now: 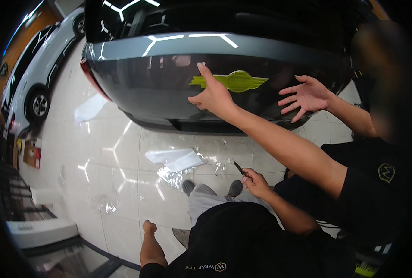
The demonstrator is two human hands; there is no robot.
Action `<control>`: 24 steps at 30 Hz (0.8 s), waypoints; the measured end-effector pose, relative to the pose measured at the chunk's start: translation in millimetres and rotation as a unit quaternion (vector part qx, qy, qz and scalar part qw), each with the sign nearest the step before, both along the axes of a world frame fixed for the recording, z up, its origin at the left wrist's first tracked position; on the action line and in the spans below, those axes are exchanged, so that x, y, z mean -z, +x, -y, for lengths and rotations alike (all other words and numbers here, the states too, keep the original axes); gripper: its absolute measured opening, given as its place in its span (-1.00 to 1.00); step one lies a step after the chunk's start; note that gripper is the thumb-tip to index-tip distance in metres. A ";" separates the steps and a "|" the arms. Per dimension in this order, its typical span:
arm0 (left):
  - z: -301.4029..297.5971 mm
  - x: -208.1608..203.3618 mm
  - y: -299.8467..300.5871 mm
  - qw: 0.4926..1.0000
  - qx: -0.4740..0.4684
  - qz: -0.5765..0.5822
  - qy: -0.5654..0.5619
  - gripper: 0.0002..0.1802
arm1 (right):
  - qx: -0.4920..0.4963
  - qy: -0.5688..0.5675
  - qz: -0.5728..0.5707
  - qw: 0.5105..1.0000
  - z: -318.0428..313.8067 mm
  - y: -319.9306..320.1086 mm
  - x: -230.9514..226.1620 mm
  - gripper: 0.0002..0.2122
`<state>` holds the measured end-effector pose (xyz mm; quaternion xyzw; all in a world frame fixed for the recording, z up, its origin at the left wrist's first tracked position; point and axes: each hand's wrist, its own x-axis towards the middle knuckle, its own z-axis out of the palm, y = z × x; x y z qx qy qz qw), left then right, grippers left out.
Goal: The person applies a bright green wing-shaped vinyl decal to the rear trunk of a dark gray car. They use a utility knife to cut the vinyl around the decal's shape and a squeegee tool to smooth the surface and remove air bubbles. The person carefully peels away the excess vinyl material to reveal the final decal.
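Observation:
My right hand (257,183) is closed around a slim dark pen-shaped tool (240,168), which points up and to the left. Whether it has a blade cannot be made out. My left hand (149,226) hangs low at the left with its fingers curled and no object visible in it. Ahead stands the rear of a dark grey car (146,88). A yellow-green winged cutout (240,82) lies on its panel. A co-worker's hand (215,95) reaches across the cutout's left part, thumb and finger apart. The co-worker's other hand (306,98) is spread beside its right end.
White backing sheets (176,159) and crumpled clear film (172,177) lie on the tiled floor (122,185) between me and the car. The co-worker (368,185) stands close on my right. A white car (39,78) is parked at the left, with a box (32,154) near it.

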<state>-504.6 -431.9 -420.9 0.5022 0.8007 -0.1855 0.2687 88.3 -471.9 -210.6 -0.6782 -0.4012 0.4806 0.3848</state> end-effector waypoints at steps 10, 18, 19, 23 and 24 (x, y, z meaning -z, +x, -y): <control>-9.7 20.0 57.9 0.977 0.052 0.137 0.154 -0.75 | -0.089 0.048 0.100 0.990 -43.6 -19.3 -46.7 -0.68; -225.9 -248.1 375.3 0.700 0.254 0.424 0.515 -0.66 | -0.091 0.172 0.177 0.965 -83.7 -49.5 -87.6 -0.73; -237.2 -277.3 400.6 0.684 0.280 0.428 0.520 -0.62 | -0.066 0.164 0.178 0.968 -83.9 -47.6 -93.1 -0.73; -278.5 -339.2 463.2 0.586 0.388 0.357 0.615 -0.54 | 0.002 0.153 0.176 0.972 -82.1 -36.5 -111.0 -0.75; -286.1 -342.9 473.0 0.580 0.402 0.336 0.624 -0.54 | 0.021 0.156 0.183 0.970 -75.6 -31.8 -105.7 -0.74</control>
